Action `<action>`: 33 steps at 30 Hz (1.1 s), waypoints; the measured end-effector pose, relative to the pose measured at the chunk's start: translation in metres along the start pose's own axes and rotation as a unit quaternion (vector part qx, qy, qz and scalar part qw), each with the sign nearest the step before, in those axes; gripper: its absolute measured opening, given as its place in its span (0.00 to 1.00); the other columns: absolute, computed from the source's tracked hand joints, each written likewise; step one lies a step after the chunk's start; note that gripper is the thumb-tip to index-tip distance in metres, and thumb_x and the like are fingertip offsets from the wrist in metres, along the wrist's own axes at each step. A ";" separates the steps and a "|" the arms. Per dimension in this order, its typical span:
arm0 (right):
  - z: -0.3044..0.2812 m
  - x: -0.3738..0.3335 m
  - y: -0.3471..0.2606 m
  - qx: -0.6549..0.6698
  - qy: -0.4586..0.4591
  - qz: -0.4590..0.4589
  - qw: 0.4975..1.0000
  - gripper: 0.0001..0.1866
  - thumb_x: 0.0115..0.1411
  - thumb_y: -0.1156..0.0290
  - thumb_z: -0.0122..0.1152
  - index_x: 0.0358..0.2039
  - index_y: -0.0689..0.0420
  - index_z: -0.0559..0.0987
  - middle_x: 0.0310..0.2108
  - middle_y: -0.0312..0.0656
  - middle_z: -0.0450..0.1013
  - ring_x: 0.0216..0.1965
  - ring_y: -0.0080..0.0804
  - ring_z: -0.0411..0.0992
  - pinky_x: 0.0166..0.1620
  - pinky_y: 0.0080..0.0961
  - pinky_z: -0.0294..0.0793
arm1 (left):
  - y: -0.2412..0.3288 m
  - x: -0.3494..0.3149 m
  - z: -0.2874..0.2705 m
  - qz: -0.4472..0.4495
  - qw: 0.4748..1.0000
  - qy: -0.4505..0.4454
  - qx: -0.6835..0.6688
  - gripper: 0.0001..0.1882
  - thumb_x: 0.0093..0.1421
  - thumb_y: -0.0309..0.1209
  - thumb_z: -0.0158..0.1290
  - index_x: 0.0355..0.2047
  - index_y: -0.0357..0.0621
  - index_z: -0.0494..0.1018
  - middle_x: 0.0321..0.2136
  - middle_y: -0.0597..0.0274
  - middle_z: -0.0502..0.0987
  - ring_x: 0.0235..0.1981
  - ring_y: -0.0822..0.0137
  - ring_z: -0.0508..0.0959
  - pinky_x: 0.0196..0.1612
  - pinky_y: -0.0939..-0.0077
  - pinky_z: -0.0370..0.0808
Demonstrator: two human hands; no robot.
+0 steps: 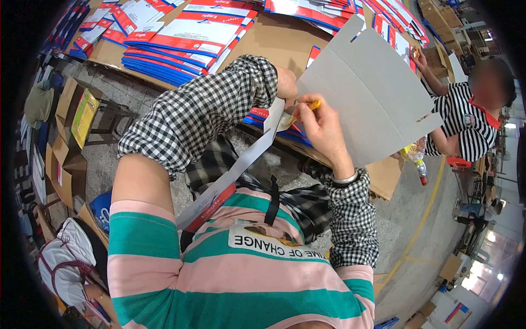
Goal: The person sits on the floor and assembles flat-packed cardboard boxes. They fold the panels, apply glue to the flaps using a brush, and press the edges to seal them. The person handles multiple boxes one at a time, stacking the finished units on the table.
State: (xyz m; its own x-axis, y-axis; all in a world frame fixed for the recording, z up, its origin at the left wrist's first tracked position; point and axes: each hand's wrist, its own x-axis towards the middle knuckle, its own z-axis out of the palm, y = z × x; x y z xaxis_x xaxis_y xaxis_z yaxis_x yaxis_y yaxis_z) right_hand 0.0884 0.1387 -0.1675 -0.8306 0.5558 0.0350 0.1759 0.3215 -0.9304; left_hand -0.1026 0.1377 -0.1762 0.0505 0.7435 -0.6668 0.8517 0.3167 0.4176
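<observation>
The right hand (326,129) pinches a yellow-handled tool (314,104) between thumb and fingers, just beside a grey card (372,93) that is tilted over the table (268,46). The left hand (286,83) is at the card's left edge, partly hidden — I cannot tell its grip. Flat printed packs (197,33) lie stacked beyond the left forearm.

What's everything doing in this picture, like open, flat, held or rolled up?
Right grip: closed on the yellow-handled tool.
Yellow-handled tool: held; its other end is hard to make out.
Left grip: fingers mostly hidden, can't tell.
Grey card: opened out, creased, grey side showing.
Red, white and blue packs: flat, piled up.
Bottle: looks capped.
Checked sleeves: worn, wrinkled.
</observation>
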 end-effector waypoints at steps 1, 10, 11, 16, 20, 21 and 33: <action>-0.003 0.001 -0.004 -0.011 0.006 0.001 1.000 0.08 0.66 0.73 0.49 0.40 0.65 0.71 0.30 0.41 0.75 0.32 0.23 0.73 0.37 0.22 0.74 | -0.001 -0.002 0.000 -0.008 1.000 0.001 -0.008 0.41 0.32 0.36 0.67 0.49 0.29 0.71 0.42 0.43 0.77 0.44 0.54 0.77 0.46 0.66 0.74; -0.005 0.003 -0.009 -0.025 -0.013 0.015 0.999 0.07 0.65 0.74 0.49 0.40 0.65 0.71 0.30 0.41 0.75 0.33 0.23 0.73 0.37 0.22 0.74 | 0.008 -0.008 -0.006 0.002 0.998 -0.031 0.046 0.48 0.32 0.42 0.70 0.54 0.29 0.68 0.46 0.45 0.76 0.48 0.54 0.76 0.50 0.67 0.73; -0.006 0.003 -0.010 -0.027 -0.005 0.021 0.999 0.07 0.65 0.75 0.49 0.40 0.65 0.71 0.30 0.41 0.75 0.33 0.23 0.73 0.37 0.22 0.74 | 0.005 -0.005 -0.003 0.000 0.999 -0.017 0.046 0.48 0.32 0.41 0.70 0.53 0.29 0.68 0.45 0.45 0.77 0.47 0.54 0.76 0.49 0.67 0.73; 0.001 0.003 -0.006 -0.031 -0.002 -0.019 0.999 0.07 0.63 0.74 0.51 0.39 0.65 0.72 0.27 0.44 0.76 0.29 0.26 0.75 0.33 0.24 0.74 | -0.003 0.009 0.005 0.006 0.999 0.015 0.035 0.46 0.33 0.39 0.69 0.53 0.28 0.68 0.42 0.45 0.78 0.45 0.55 0.77 0.47 0.67 0.74; -0.005 0.003 -0.014 0.024 0.042 -0.026 0.998 0.07 0.63 0.73 0.51 0.39 0.64 0.72 0.28 0.46 0.77 0.28 0.28 0.76 0.31 0.25 0.74 | -0.005 0.000 0.002 -0.007 0.999 -0.012 -0.037 0.41 0.33 0.36 0.68 0.50 0.30 0.71 0.40 0.46 0.79 0.42 0.55 0.79 0.44 0.67 0.75; -0.003 0.003 -0.015 0.024 0.036 -0.036 0.998 0.08 0.64 0.73 0.51 0.39 0.64 0.72 0.28 0.46 0.77 0.28 0.28 0.76 0.32 0.25 0.74 | -0.004 0.001 0.001 -0.013 0.999 -0.021 -0.046 0.40 0.33 0.35 0.68 0.49 0.30 0.71 0.39 0.46 0.79 0.41 0.55 0.79 0.43 0.67 0.75; -0.058 -0.026 -0.048 0.168 0.112 -0.081 0.976 0.10 0.66 0.74 0.45 0.44 0.66 0.70 0.30 0.46 0.75 0.32 0.30 0.73 0.38 0.26 0.74 | -0.002 -0.003 0.006 0.019 1.000 0.023 0.006 0.29 0.37 0.33 0.63 0.42 0.35 0.76 0.35 0.46 0.80 0.39 0.56 0.79 0.41 0.67 0.75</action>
State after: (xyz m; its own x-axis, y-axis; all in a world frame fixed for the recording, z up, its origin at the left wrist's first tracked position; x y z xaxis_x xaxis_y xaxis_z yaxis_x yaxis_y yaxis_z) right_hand 0.1325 0.1535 -0.1026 -0.6898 0.6846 0.2353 -0.1621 0.1708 -0.9719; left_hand -0.1017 0.1310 -0.1785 0.0589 0.7812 -0.6215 0.8562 0.2806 0.4338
